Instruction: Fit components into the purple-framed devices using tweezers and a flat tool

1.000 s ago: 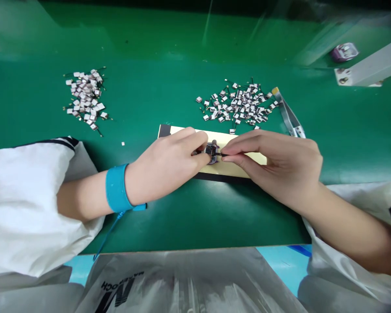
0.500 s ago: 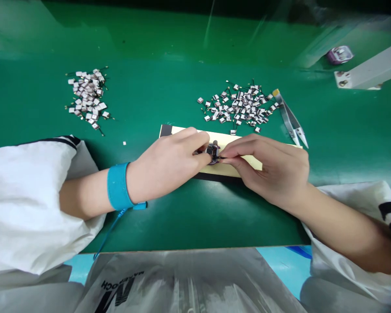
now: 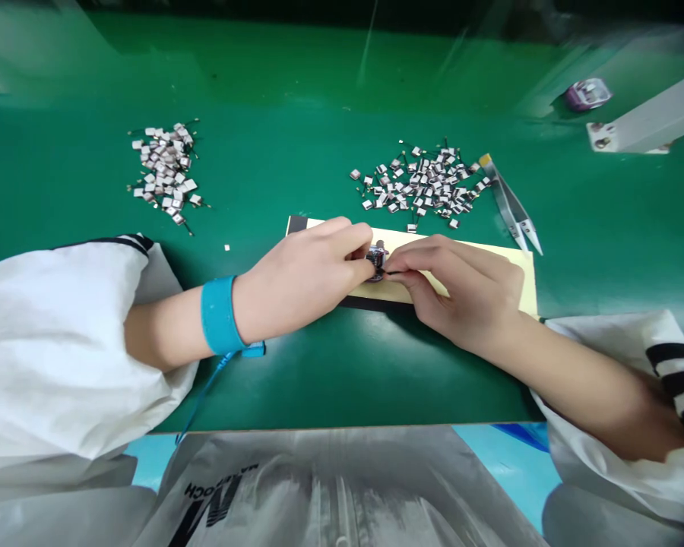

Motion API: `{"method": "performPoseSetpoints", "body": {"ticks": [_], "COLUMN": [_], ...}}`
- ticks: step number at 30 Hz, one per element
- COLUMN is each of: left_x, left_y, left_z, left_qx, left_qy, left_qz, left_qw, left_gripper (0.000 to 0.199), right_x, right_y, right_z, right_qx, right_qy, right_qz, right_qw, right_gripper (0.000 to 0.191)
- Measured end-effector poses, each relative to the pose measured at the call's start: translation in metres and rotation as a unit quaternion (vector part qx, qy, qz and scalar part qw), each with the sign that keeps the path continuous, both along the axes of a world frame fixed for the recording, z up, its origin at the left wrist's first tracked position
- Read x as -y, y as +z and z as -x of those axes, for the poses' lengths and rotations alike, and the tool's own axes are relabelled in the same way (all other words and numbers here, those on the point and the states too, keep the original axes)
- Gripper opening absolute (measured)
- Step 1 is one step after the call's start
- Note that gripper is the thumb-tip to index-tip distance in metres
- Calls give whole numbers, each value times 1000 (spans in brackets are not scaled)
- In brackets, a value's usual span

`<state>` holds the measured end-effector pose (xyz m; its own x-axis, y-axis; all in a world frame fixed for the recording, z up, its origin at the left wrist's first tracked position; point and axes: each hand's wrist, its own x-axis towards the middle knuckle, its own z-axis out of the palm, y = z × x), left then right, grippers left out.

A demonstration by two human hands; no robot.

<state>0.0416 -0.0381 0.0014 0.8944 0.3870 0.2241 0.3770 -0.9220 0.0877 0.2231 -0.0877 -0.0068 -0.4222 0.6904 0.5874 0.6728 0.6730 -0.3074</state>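
My left hand (image 3: 311,277), with a blue band round its wrist, has its fingers closed on the left side of a small electronic assembly (image 3: 378,258). Thumb and forefinger of my right hand (image 3: 461,292) pinch a thin black wire (image 3: 392,273) at the assembly's right side. Both hands are over a pale yellow board (image 3: 525,281) with a dark edge, which lies on the green table (image 3: 330,372). What my left fingertips grip is partly hidden by the hand.
Small square metallic parts with short black leads form a left pile (image 3: 166,167) and a right pile (image 3: 427,182). Tweezers (image 3: 510,205) lie beside the right pile. Farther back are a small purple-and-clear object (image 3: 588,95) and a white metal bracket (image 3: 650,118). A white chip (image 3: 226,248) lies at left.
The view has shifted slightly. My right hand has moved a little left relative to the board, uncovering its right end. Both hands keep their grips.
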Motion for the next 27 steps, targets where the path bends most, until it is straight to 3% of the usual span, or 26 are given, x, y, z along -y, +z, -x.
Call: {"method": "performPoseSetpoints", "body": {"ticks": [5,17,21,24,27], "left_x": [-1,-1,3,5,2], "left_y": [-1,0,4,11,21], "left_z": [1,1,1,2,5], "left_qx": [16,49,11,13,44], "left_qy": [0,29,51,67,96], "left_qz": [-8,73,84,108,146], "left_qw": [1000,996,995,992,984], "left_gripper": [25,25,22,23,28], "right_x": [-2,-12,-15,-15,-15], "right_y": [-5,-5,-3,3,8], "right_z": [1,7,-1,-9,-14], "right_qx": [-12,-42,-182,-309,-343], "right_qy": [7,3,-36,-16,9], "right_qz": [-12,42,95,110,136], "right_qw": [1000,998,978,945,929], "right_gripper": [13,12,9,9,11]}}
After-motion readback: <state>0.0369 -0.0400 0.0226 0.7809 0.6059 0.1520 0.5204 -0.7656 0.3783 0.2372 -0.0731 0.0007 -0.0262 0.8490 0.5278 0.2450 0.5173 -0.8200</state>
